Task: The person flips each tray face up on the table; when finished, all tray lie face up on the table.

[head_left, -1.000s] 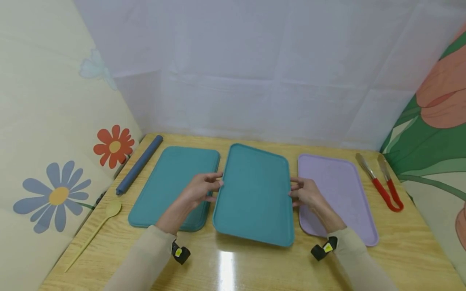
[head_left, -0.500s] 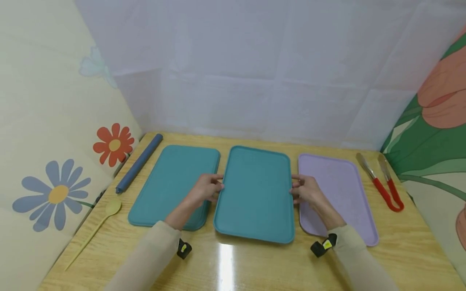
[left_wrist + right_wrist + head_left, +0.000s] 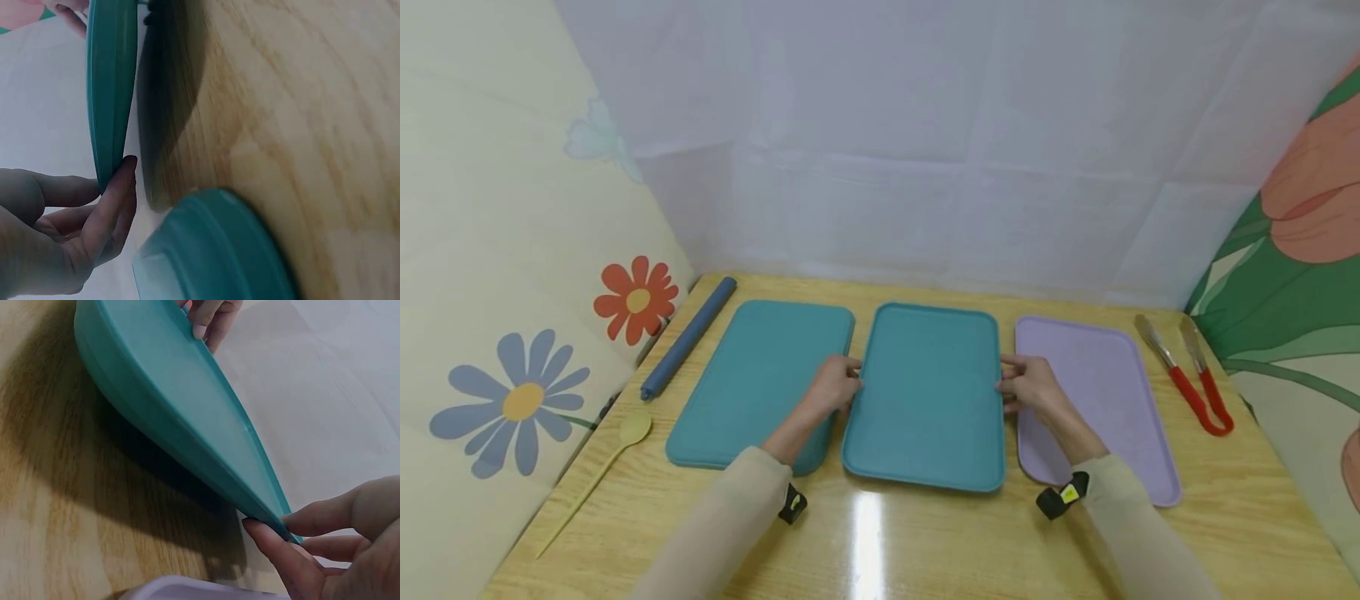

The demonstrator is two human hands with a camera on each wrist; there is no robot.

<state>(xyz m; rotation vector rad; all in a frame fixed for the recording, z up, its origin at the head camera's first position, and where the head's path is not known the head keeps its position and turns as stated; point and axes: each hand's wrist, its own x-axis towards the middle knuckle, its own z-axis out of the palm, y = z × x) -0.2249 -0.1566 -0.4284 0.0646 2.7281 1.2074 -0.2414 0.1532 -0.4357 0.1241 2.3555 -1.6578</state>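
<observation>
Both hands hold a teal rectangular tray (image 3: 927, 400) by its two long sides in the middle of the table. My left hand (image 3: 835, 385) pinches the left rim, thumb above and fingers beneath, as the left wrist view shows. On the opposite rim my right hand (image 3: 1032, 385) pinches the same way, with a fingertip under the edge in the right wrist view. Both wrist views show a gap and a shadow between this tray and the wood. Beside the left hand lies another teal tray (image 3: 752, 375); a lilac tray (image 3: 1105, 392) lies partly behind the right wrist.
A blue rolled cylinder (image 3: 688, 337) and a yellow long-handled spoon (image 3: 602, 475) lie along the left edge of the wooden table (image 3: 940, 550). Tongs with red handles (image 3: 1195, 392) lie at the far right. A pale cloth (image 3: 880, 150) hangs behind the table.
The held tray has turned slightly to sit straighter, its near edge coming up a little in the head view. My left hand has shifted slightly right with its forearm.
</observation>
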